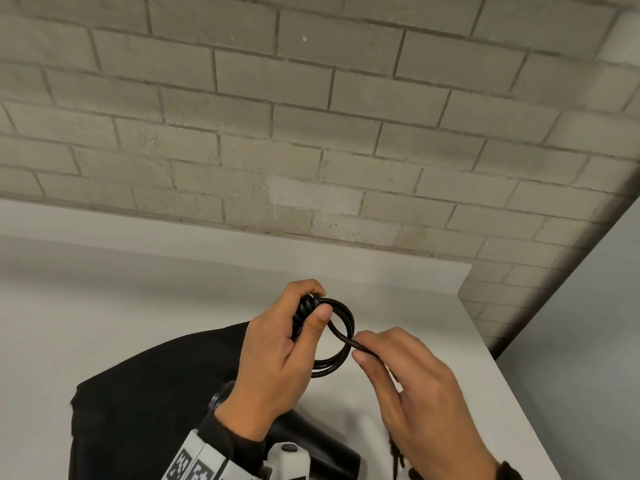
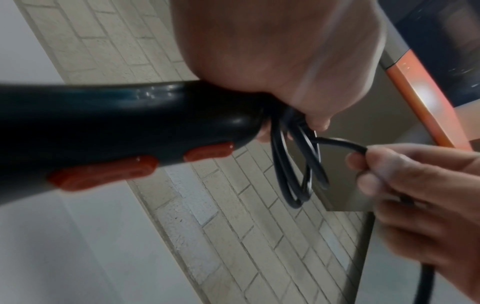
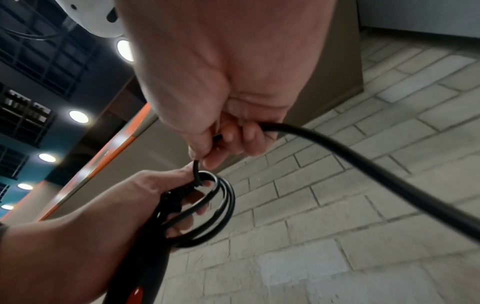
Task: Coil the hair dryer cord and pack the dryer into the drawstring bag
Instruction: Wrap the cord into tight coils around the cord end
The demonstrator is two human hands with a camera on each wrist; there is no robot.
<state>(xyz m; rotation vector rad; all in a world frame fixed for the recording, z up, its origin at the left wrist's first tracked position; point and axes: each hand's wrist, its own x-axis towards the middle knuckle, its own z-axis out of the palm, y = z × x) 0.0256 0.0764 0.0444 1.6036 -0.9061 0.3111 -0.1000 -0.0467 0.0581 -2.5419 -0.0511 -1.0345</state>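
Observation:
My left hand (image 1: 298,327) grips the end of the black hair dryer's handle (image 2: 116,123) together with several loops of black cord (image 1: 341,341). The handle carries two red switches (image 2: 103,172). The dryer's body (image 1: 311,441) points down toward me under my left wrist. My right hand (image 1: 360,348) pinches the free run of cord (image 3: 363,164) between thumb and fingers just right of the loops. The black drawstring bag (image 1: 145,403) lies flat on the white table (image 1: 104,289), under and left of my left forearm.
A pale brick wall (image 1: 311,116) rises behind the table. The table's right edge (image 1: 502,375) runs diagonally close to my right hand. The rest of the cord trails down past my right wrist.

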